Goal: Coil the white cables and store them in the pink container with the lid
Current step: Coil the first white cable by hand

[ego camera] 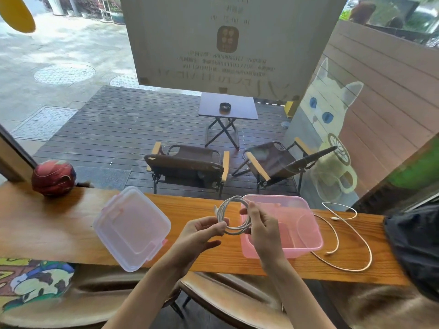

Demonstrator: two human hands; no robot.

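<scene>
A white cable wound into a round coil [230, 205] hangs above the wooden counter, held by both hands. My left hand [202, 233] pinches its lower left side and my right hand [261, 226] grips its right side. Just right of the coil stands the open pink container [308, 224], partly behind my right hand. Its translucent lid [131, 229] lies flat on the counter to the left, overhanging the front edge. A second white cable [354, 233] lies loose and uncoiled on the counter right of the container.
The wooden counter [47, 233] runs along a window. A red round helmet-like object [53, 178] sits at its far left end and a dark bag [415, 241] covers its right end. Brown stool seats [225, 298] stand below the counter.
</scene>
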